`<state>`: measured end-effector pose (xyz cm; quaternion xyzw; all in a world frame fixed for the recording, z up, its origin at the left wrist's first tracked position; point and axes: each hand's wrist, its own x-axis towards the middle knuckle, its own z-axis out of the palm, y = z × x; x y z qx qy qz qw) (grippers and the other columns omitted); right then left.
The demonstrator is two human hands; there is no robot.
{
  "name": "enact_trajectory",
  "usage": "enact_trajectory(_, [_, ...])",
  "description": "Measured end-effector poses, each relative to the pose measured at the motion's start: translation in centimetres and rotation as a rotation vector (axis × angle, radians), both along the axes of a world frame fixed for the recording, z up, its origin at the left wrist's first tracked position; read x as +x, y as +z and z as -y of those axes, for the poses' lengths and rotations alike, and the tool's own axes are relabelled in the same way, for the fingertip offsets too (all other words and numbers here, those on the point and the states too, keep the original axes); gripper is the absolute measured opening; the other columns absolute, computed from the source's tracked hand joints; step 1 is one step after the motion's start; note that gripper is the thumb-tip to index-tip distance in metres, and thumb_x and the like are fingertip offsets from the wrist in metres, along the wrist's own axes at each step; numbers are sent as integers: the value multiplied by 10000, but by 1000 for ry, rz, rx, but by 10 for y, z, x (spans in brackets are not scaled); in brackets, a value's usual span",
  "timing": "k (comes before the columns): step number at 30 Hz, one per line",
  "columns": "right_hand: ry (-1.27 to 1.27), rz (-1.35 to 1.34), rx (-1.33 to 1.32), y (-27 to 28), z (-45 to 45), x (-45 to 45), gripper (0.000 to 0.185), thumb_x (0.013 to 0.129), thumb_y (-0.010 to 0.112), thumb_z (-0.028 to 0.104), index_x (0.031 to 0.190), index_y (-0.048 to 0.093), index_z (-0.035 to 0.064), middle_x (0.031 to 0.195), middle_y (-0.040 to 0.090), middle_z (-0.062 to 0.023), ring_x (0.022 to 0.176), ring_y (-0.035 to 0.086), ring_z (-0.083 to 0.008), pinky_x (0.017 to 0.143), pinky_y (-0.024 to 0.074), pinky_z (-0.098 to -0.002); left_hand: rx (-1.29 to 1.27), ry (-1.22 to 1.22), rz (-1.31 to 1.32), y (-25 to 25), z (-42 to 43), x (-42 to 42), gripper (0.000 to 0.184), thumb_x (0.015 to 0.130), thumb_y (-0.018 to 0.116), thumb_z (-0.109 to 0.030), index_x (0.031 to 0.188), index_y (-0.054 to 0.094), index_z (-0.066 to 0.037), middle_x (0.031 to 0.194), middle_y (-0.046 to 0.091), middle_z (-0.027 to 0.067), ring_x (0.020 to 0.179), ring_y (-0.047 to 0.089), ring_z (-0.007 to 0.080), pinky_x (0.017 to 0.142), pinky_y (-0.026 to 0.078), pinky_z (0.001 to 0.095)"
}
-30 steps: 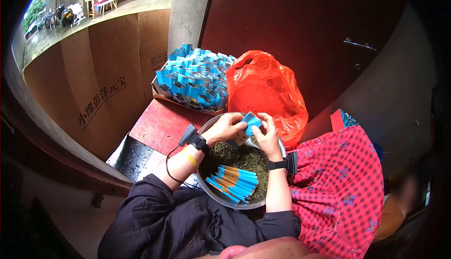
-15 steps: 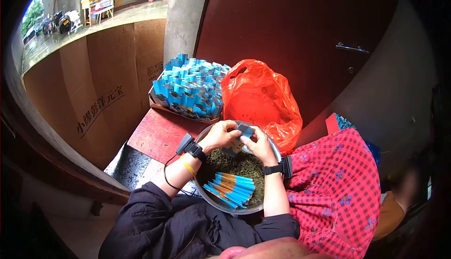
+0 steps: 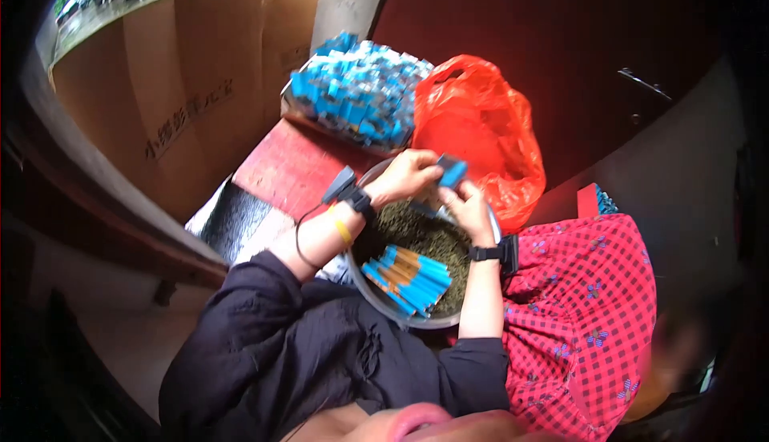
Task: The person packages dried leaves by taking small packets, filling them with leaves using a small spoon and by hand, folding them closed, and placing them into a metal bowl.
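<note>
Held up between both hands, over the far side of a round grey basin (image 3: 424, 323): a small blue packet (image 3: 453, 173) – just right of the left hand (image 3: 408, 176), just above and slightly left of the right hand (image 3: 473, 211). Neither clearly nearer, with both touching. Fingers of the left drawn narrow, pinching the packet's left side; fingers of the right close together too, gripping at its lower edge. Long axis too blurred to read for certain; dark part uppermost, bright blue below, tilted a little.

Left forearm (image 3: 320, 242) slanting up and rightward across the basin's near-left rim; right forearm (image 3: 482, 298) rising almost straight, with fingers turned inward to the packet.

Below, dried green leaves (image 3: 436, 234) inside the basin and, on top of them nearer the body, a fan of flat blue-and-gold packets (image 3: 408, 278) – long sides slanting down to the right. Beyond, massed blue packets (image 3: 360, 93) at the far end of the red counter (image 3: 284, 163), beside a red plastic bag (image 3: 473, 125).
</note>
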<state>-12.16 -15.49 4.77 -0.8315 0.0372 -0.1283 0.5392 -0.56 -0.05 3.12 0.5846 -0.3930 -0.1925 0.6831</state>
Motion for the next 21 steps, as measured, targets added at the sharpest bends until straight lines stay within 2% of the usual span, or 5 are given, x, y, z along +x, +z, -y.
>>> enact_trajectory(6, [33, -61, -257, -18, 22, 7, 206, 938, 594, 189, 1019, 627, 3, 854, 626, 2, 754, 560, -76, 692, 473, -242, 99, 229, 143, -3, 1, 2, 196, 866, 613, -173, 955, 636, 1, 744, 637, 31, 701, 568, 85, 627, 474, 279])
enact_trajectory(8, [-17, 24, 42, -8, 3, 8, 186, 941, 585, 164, 1003, 635, -4, 818, 621, -7, 733, 576, -89, 660, 478, -246, 95, 320, 227, 4, -4, 2, 173, 858, 610, -136, 950, 639, 7, 793, 669, 59, 732, 596, 108, 665, 489, 303])
enact_trajectory(10, [-67, 13, 44, -7, 6, 7, 241, 960, 550, 162, 1142, 600, 13, 905, 671, -73, 762, 617, -102, 709, 505, -234, -43, 342, 283, 18, -24, 5, 214, 815, 605, -183, 970, 662, -46, 832, 672, 153, 819, 680, 261, 731, 519, 358])
enact_trajectory(14, [-43, 20, 90, -4, 5, 5, 263, 942, 581, 177, 1145, 601, 11, 918, 676, -84, 754, 620, -104, 710, 502, -232, 39, 472, 101, 34, -102, 23, 184, 833, 595, -104, 990, 660, -31, 814, 689, 99, 752, 653, 141, 696, 515, 307])
enact_trajectory(21, [-21, -16, 74, -7, 1, 9, 256, 931, 592, 163, 1133, 613, 8, 911, 675, -68, 760, 611, -84, 698, 496, -217, 248, 797, 381, -22, -141, 102, 167, 854, 567, -53, 980, 669, -18, 727, 672, 51, 654, 622, 92, 604, 504, 247])
